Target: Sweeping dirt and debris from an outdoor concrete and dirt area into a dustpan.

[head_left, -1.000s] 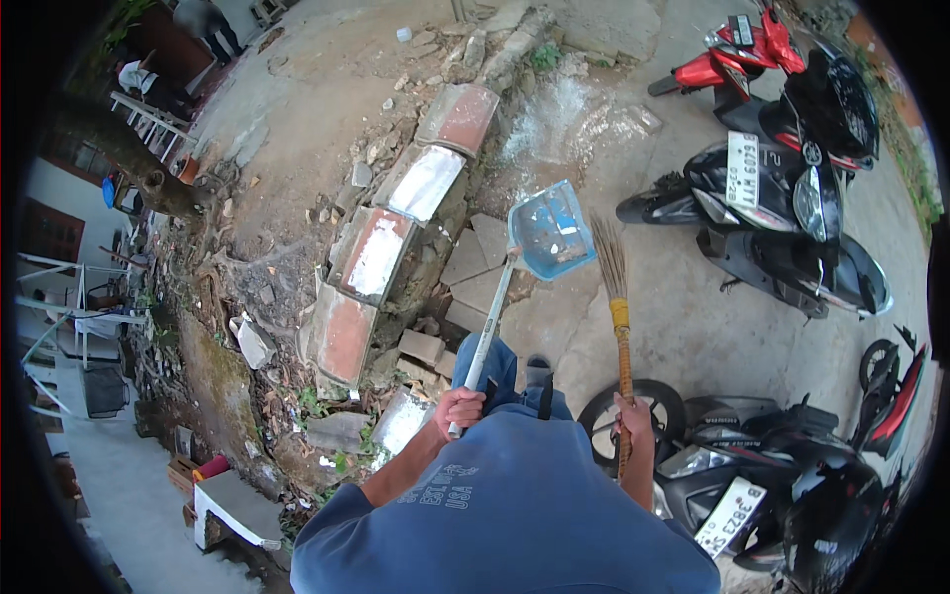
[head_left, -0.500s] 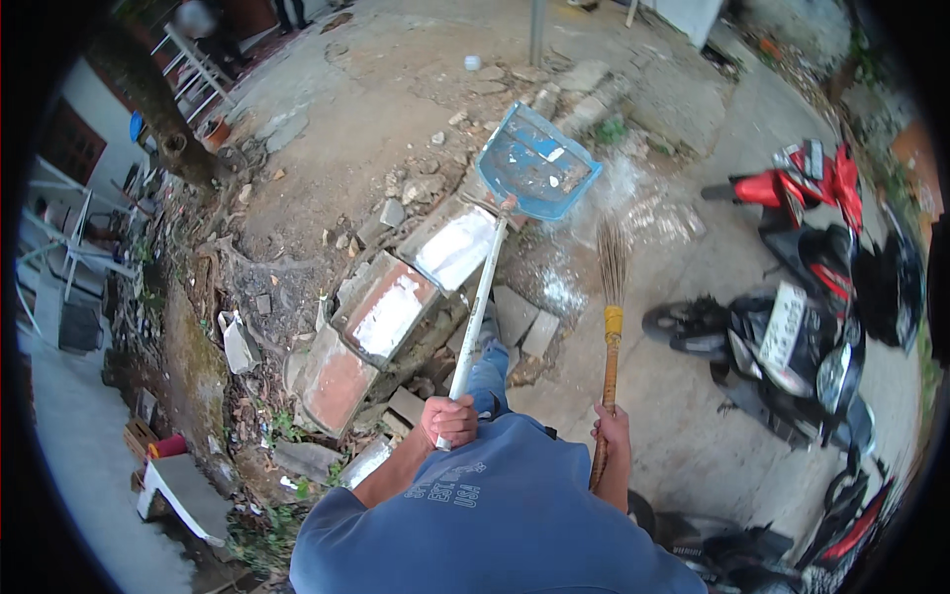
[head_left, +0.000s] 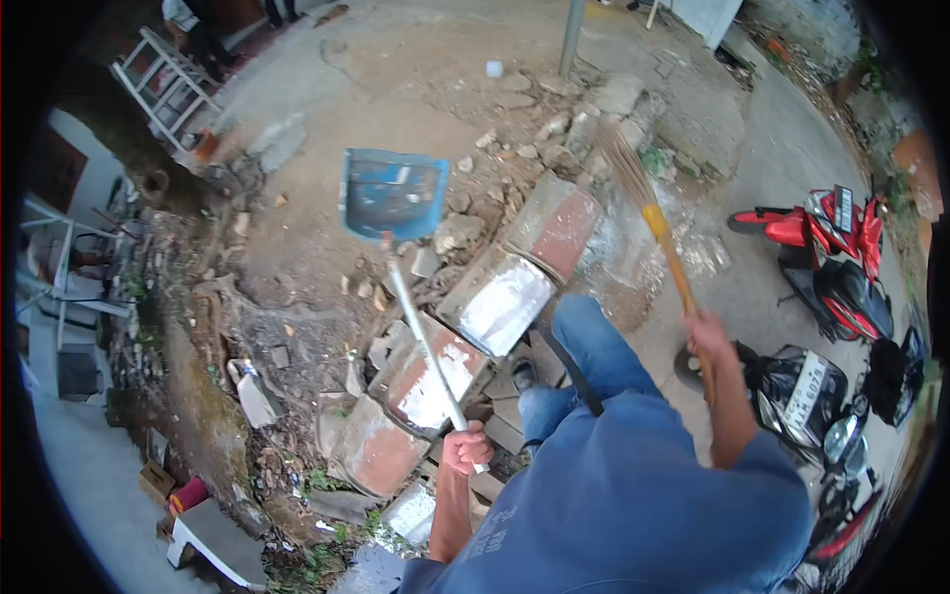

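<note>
Our left hand is wrapped around the lower part of the long whitish handle of a blue plastic dustpan. Our right hand is closed on the brown shaft of a stick broom bound with a yellow band. We see the broom's thin bristles, blurred, pointing away from us near the grey rubble. The pan is over the bare brown dirt, left of the low row of reddish slabs patched with white; we cannot tell whether it touches the ground. Our blue-jeaned legs are right beside that row. Farther right, we have a red and black motorcycle and a black one on the grey concrete. To the left are a pale crumpled bag, a thick brown tree trunk and a white ladder-like frame.
</note>
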